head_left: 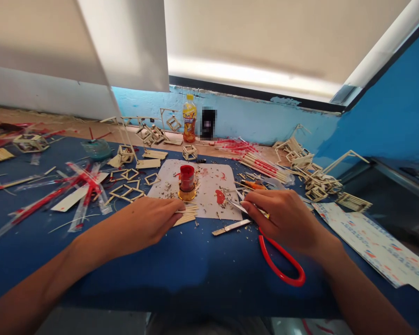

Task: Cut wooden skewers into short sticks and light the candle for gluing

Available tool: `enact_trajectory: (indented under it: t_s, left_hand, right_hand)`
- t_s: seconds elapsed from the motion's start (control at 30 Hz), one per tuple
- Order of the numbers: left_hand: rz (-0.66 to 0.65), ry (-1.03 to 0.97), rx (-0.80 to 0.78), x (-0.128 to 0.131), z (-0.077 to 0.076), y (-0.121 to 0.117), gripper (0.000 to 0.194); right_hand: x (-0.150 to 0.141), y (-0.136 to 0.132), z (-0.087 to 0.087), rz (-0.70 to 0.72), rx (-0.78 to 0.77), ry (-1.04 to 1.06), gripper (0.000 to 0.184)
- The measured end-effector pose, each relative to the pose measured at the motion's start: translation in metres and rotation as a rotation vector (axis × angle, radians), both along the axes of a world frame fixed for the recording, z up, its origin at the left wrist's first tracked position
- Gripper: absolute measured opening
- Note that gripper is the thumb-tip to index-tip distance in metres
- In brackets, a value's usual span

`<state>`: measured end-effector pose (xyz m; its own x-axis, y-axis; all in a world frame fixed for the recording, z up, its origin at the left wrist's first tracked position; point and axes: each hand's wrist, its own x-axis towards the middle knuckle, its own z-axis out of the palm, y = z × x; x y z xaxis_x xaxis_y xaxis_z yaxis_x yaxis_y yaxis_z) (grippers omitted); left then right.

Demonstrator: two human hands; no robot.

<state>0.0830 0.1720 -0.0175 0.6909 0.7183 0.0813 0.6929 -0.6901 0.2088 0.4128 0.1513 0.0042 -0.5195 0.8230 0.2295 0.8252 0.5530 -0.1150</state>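
My left hand (162, 216) is closed at the near edge of a white paper sheet (209, 204), its fingertips pinching thin wooden sticks (187, 213); the exact number in the grip is hidden. My right hand (279, 216) is closed around red-handled scissors (282, 263). Their blades point left over the sheet, and a red handle loop hangs below the palm. Between the hands, on the sheet, stands a red candle (187, 176) in a gold-coloured base. A red wax patch (220, 196) and dark crumbs lie around it. Just below the sheet rests a flat knife-like strip (231, 227).
Stick frames (127, 190) and red-and-clear plastic wrappers (87, 190) cover the left side. Behind stand a drink bottle (189, 118) and a small stick cube (189, 152). Bundled sticks (265, 168), stick structures (316, 184) and a printed white sheet (373, 242) lie on the right.
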Motion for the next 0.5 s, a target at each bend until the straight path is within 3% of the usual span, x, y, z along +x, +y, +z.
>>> enact_trajectory:
  t_s: [0.17,0.5]
  left_hand:
    - [-0.002,0.016,-0.027,0.003,0.002,0.003,0.029]
    - [0.028,-0.218,-0.164,0.021,0.012,0.004,0.022]
  right_hand:
    - [0.002,0.001,-0.006,-0.013,-0.059,-0.053,0.044]
    - [0.001,0.001,-0.007,0.0,-0.115,-0.072,0.041]
